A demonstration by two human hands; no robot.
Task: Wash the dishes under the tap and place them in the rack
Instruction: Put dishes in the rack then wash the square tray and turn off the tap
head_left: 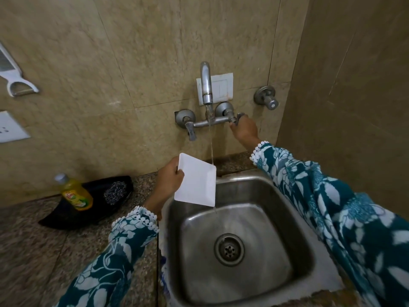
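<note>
My left hand (169, 182) grips a white square plate (197, 181) by its left edge and holds it tilted over the left rim of the steel sink (294, 220). A thin stream of water falls from the wall tap (206, 85) past the plate's right edge into the basin. My right hand (243, 129) is closed around the tap's right handle (236, 119). No rack is in view.
A black tray (66, 216) on the granite counter at left holds a yellow dish-soap bottle (75, 194) and a steel scrubber (115, 192). A second valve (266, 98) sticks out of the wall at right. A peeler (15, 85) hangs at far left.
</note>
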